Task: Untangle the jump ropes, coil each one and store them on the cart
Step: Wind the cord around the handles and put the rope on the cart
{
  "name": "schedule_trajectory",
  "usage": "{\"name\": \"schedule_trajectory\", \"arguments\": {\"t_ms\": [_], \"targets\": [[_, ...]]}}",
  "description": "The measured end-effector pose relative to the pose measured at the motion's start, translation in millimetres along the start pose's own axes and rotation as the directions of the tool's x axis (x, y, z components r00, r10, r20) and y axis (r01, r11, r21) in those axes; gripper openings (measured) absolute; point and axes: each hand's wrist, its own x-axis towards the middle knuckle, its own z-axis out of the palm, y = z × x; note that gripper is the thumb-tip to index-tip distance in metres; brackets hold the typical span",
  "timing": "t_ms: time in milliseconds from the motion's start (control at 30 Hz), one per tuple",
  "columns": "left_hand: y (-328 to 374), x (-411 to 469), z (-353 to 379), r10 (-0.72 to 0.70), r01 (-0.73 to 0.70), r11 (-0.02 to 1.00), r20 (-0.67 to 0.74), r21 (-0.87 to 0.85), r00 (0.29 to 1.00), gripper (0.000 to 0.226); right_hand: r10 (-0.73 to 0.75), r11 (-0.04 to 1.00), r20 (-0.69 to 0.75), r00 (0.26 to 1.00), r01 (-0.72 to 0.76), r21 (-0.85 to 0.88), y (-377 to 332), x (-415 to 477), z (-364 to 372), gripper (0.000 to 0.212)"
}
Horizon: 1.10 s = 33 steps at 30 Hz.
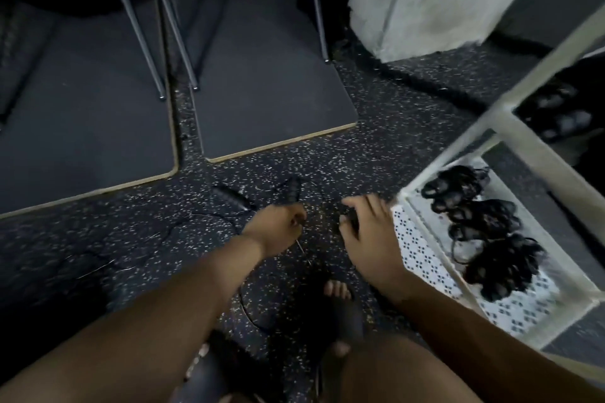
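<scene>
**Left hand pinched the thin rope, low by the floor**

Left hand [281, 222] had its fingers curled tight, and they pinched the thin cord of the jump rope [302, 250]. From that pinch the cord ran back toward the person. It seemed to bend into a loose loop beside the foot [339, 291], so its long line pointed near and far, not side to side. Two dark handles lay on the speckled floor [393, 141] just past the left hand, one handle [229, 197] on the left and the other handle [293, 188] next to it.

Right hand [370, 232] was spread wide with a dark thing under its thumb. It was too blurry to tell if it held that thing or only touched it.

The white cart [517, 137] stood on the right, just beside the right hand, so that hand was nearer to it. Three coiled ropes [481, 222] already sat on its dotted shelf.

I think the loose rope had to be pulled in and wound up first. The foot was close to the loop and might catch it. The cart's post stood between the hands and the shelf. Two flat boards [262, 91] and thin metal legs [170, 20] were farther off.
</scene>
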Motion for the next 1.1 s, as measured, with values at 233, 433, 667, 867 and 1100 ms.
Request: {"name": "schedule_trajectory", "arguments": {"t_ms": [233, 433, 667, 867, 1100], "targets": [[-116, 35, -11, -0.256, 0.247, 0.963, -0.078, -0.106, 0.963, 0.017, 0.128, 0.985, 0.296, 0.946, -0.156, 0.074, 6, 65, 111, 0.013], [-198, 83, 5, -0.467, 0.446, 0.876, -0.091, -0.183, 0.880, 0.016, 0.349, 0.903, 0.455, 0.819, -0.423, 0.069, 20, 123, 189, 0.018], [-247, 124, 32, -0.699, 0.610, 0.675, -0.096, -0.415, 0.708, 0.058, 0.449, 0.870, 0.428, 0.785, -0.492, -0.010, 43, 159, 260, 0.035], [-268, 143, 52, -0.842, 0.671, 0.450, -0.028, -0.590, 0.539, 0.096, 0.543, 0.818, 0.404, 0.736, -0.572, -0.058, 52, 186, 295, 0.066], [-257, 136, 44, -0.779, 0.587, 0.494, -0.028, -0.641, 0.626, 0.042, 0.489, 0.812, 0.421, 0.764, -0.575, 0.099, 46, 172, 282, 0.031]]}}
